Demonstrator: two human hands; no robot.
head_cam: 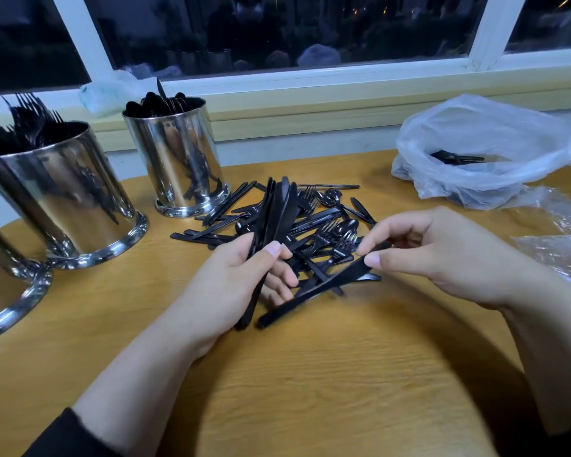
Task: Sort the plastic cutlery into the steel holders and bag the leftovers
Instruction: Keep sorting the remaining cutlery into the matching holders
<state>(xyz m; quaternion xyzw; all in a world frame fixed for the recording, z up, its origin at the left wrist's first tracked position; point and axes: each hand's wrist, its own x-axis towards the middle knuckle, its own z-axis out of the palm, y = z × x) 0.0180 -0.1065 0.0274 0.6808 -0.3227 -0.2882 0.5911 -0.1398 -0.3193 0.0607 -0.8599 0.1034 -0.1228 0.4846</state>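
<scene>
A pile of black plastic cutlery (323,222) lies in the middle of the wooden table (310,374). My left hand (234,285) grips a bundle of black knives (274,212) that stands upright over the pile. My right hand (442,255) pinches the blade end of a single black knife (310,295), whose handle points toward me. Three steel holders stand at the left: one with spoons (175,159), one with forks (56,192), and a third (4,291) cut off by the frame edge. An open clear plastic bag (482,150) with a few black pieces sits at the far right.
Crumpled clear plastic wrap (554,249) lies on the table at the right edge. Another crumpled bag (109,94) rests on the window sill behind the holders. The window frame (310,80) runs along the back.
</scene>
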